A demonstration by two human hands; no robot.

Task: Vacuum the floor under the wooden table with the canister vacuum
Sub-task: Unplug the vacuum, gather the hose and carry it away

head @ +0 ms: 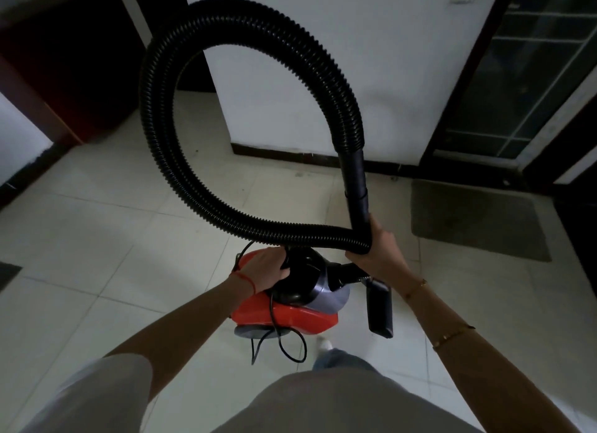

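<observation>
Upper left of frame: dark red-brown cabinet (64, 61). Centre: black ribbed hose (168, 161) in a tall loop before a white wall (290, 77). Lower centre: left hand (268, 271) grasping the top of the red canister vacuum (290, 316), power cord (284, 345) dangling beneath. Right hand (374, 245) clasping hose and wand together; floor nozzle (381, 309) hangs below it. Right: grey doormat (478, 219) on pale floor tiles (97, 238), before a glazed door (523, 77).

free: pale floor tiles (106, 225) left of vacuum | blocked: hose loop (168, 77) ahead, white wall (290, 77) behind, doormat (478, 219) right
</observation>
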